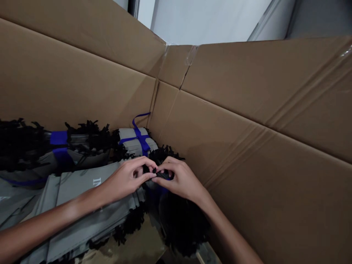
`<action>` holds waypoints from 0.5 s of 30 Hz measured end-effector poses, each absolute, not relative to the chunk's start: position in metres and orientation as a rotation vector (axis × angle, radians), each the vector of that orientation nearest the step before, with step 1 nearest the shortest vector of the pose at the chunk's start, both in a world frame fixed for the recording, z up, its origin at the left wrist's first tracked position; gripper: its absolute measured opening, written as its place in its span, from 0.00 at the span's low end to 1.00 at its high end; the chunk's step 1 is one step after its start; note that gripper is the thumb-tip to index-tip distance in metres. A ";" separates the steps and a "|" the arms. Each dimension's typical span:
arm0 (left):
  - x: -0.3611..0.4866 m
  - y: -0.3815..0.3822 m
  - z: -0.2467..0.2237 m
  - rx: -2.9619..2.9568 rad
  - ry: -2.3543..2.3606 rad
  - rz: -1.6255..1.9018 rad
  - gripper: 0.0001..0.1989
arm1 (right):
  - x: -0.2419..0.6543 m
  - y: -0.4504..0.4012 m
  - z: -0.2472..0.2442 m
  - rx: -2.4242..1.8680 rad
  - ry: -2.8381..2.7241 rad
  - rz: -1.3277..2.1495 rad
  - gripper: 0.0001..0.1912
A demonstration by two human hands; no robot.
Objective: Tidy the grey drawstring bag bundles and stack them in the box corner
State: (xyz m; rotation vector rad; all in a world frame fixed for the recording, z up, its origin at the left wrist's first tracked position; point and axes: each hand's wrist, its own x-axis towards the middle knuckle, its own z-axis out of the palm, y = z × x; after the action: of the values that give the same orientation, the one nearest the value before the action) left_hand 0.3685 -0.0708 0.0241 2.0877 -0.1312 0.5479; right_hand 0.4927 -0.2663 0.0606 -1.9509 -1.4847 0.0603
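Note:
My left hand (139, 171) and my right hand (176, 175) meet fingertip to fingertip near the box corner. Each one is closed in a pinch on a small dark strip (154, 170), which looks like black cord or ribbon; its exact kind is too small to make out. Directly under them lies a bundle with a thick black fringe (183, 223) and a bit of blue band, partly covered by my hands. Below my left forearm is a stack of grey flat fabric pieces (82, 181) with white lettering, black tufts sticking out along its edge.
Tall cardboard walls (233, 121) of a large box rise behind and to the right. A grey bundle crossed with blue ribbon (141, 138) sits in the corner. More black-fringed bundles with a blue band (59, 137) lie at left. Brown cardboard (134, 244) shows below.

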 end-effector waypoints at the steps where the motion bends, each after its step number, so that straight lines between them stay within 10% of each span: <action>1: 0.366 -0.069 0.024 2.111 -0.138 0.562 0.07 | 0.492 -0.264 0.060 -1.958 -1.489 0.044 0.05; 15: 0.344 -0.061 0.031 2.493 -0.319 0.866 0.10 | 0.482 -0.253 0.052 -1.925 -1.573 -0.213 0.04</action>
State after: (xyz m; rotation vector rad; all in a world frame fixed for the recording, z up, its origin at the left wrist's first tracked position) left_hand 0.3440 -0.0606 0.0308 2.4935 -0.3194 0.8664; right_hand 0.4824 -0.2532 0.0523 -1.9246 -1.5727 -0.2128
